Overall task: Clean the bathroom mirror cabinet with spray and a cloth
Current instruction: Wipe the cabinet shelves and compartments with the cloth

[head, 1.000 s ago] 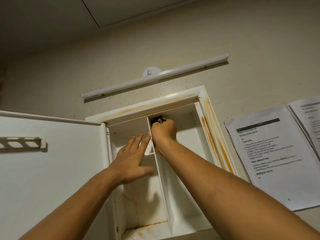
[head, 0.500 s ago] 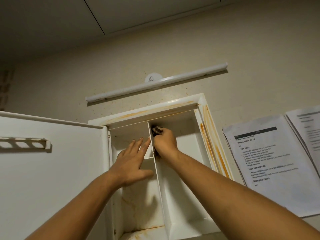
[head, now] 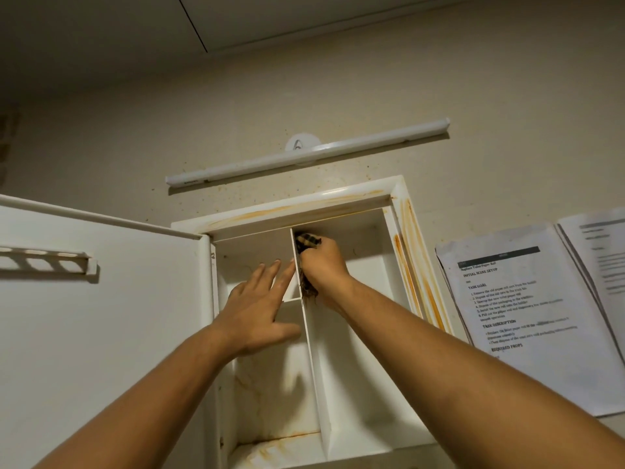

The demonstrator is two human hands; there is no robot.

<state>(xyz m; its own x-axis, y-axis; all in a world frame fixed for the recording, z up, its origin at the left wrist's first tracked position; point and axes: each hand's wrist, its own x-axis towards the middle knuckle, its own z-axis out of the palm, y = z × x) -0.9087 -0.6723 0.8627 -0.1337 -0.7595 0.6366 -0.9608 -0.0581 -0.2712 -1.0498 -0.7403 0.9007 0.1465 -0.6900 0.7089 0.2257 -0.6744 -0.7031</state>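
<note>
Nearest the camera, two bare forearms stretched toward the open white plastic mirror cabinet, its interior split by a white vertical divider. Left of the divider, the left hand lay flat with straight fingers, the index fingertip at the divider's front edge, holding nothing. Right of the divider, near its top, the right hand was curled round a dark, striped, frayed cloth and pressed it against the divider's right face. A short white shelf met the divider on its left side, partly behind the left hand. Orange rust-coloured stains streaked the cabinet frame right of and above the divider. Farther left of the divider, the white cabinet door stood swung open, carrying a white slotted rail. Above the divider, on the beige wall, hung a white tubular light bar. Well right of the divider, printed white paper sheets lay against the wall.
</note>
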